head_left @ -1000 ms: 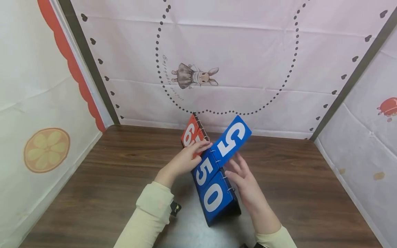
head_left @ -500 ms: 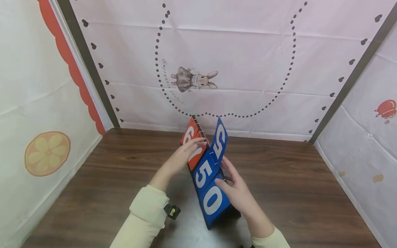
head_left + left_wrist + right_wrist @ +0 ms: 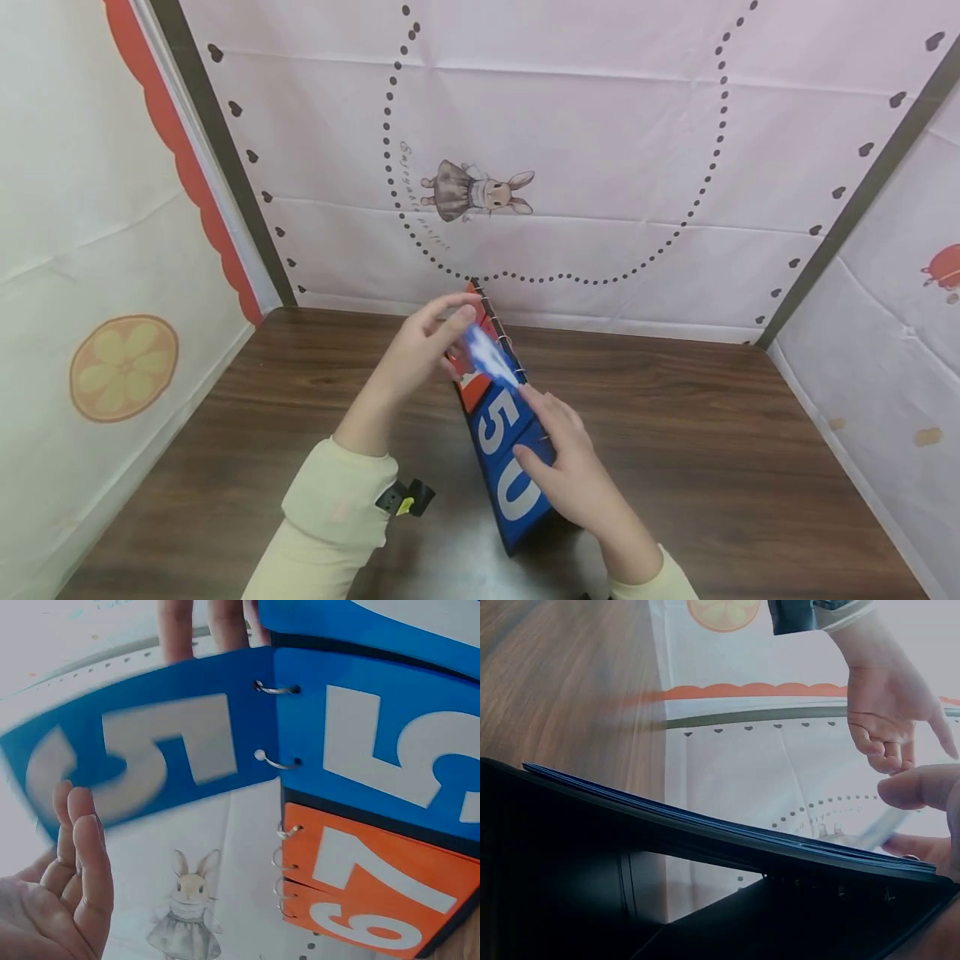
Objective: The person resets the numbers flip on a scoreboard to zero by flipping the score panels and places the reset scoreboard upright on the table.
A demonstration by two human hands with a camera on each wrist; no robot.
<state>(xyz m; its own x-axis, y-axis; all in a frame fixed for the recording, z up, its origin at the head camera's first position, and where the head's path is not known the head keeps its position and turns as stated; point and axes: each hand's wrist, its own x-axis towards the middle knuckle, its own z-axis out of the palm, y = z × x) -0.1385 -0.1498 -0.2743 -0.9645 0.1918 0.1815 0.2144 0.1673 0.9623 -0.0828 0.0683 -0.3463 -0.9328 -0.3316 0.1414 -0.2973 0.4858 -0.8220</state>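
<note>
A flip scoreboard (image 3: 498, 421) with blue and red number cards stands like a tent on the table. One blue card marked 5 (image 3: 169, 742) is lifted on its rings, swung up off the board and blurred in the head view. My left hand (image 3: 412, 350), fingers loosely bent, is beside the free end of this card; its fingertips overlap the card's corner in the left wrist view. My right hand (image 3: 573, 467) reaches over the ringed top edge, its extended fingers against the card close to the rings. Another blue 5 and a blue 0 lie flat on the near slope.
The brown wooden table (image 3: 712, 450) is bordered by a printed cloth backdrop (image 3: 600, 150) with a rabbit drawing. Orange-red cards (image 3: 367, 862) showing 7 and 6 hang at the scoreboard's far end. A black strap device (image 3: 405, 497) is on the left wrist.
The lifted blue 5 card has swung from the right side over the rings toward the left. My right hand moved left with it; my left hand lifted away from the rings.
</note>
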